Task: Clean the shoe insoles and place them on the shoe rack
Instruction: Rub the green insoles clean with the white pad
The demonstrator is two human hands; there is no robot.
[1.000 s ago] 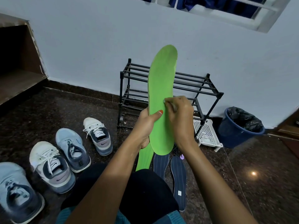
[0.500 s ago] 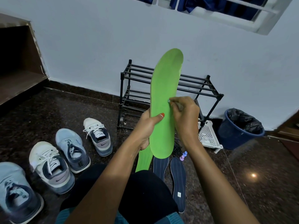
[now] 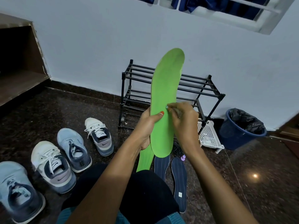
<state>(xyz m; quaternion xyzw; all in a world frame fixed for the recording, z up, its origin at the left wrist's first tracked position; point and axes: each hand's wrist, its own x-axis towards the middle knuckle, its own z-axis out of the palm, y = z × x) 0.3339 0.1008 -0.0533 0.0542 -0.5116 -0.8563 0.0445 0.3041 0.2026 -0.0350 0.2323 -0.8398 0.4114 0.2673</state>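
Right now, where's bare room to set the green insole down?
Shoe rack top bars: bare either side of the held green insole. Floor: open patch between rack, step and sneakers; bigger one right of the navy insoles, this side of the white basket and blue bin. Crowded: ahead of the knee, where the second green insole and navy insoles lie.

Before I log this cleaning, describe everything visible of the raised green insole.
The green insole is bright, smooth, foam-like, held near upright, wider end up, before the shoe rack. The left hand grips its lower left edge, thumb on its face; the right hand presses a small tool against its middle.
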